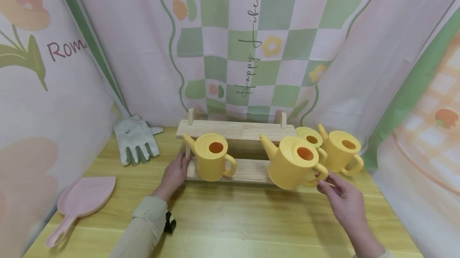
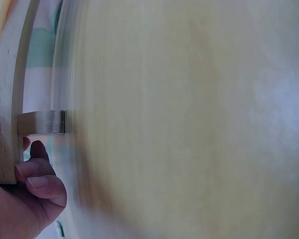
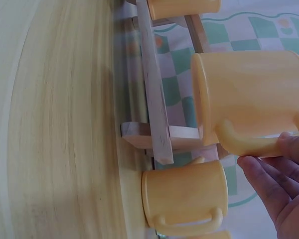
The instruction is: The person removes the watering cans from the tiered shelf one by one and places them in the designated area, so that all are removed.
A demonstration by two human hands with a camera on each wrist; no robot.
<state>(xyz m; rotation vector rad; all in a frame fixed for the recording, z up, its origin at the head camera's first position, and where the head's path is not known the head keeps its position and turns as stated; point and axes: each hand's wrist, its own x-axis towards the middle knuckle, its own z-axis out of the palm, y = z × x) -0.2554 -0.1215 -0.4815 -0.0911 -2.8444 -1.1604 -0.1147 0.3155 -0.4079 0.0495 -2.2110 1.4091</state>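
My left hand [image 1: 175, 174] grips the left end of a two-tier wooden shelf [image 1: 235, 130]; in the left wrist view its fingers [image 2: 49, 186] curl under the board's end. A yellow watering can [image 1: 209, 169] stands toward the left of the lower board, spout pointing left. Between thumb and fingers, my right hand [image 1: 345, 202] pinches the handle of another yellow watering can [image 1: 287, 170], slightly tilted and held over the lower board's right end. In the right wrist view, this can [image 3: 254, 94] shows a gap between its base and the board [image 3: 157, 89].
Two more yellow watering cans stand on the table right of the shelf, one at the back [image 1: 305, 133], partly hidden, and one farther right [image 1: 334, 156]. On the left lie a grey-white glove [image 1: 134, 136] and a pink dustpan-like scoop [image 1: 86, 198]. Printed curtains surround the table.
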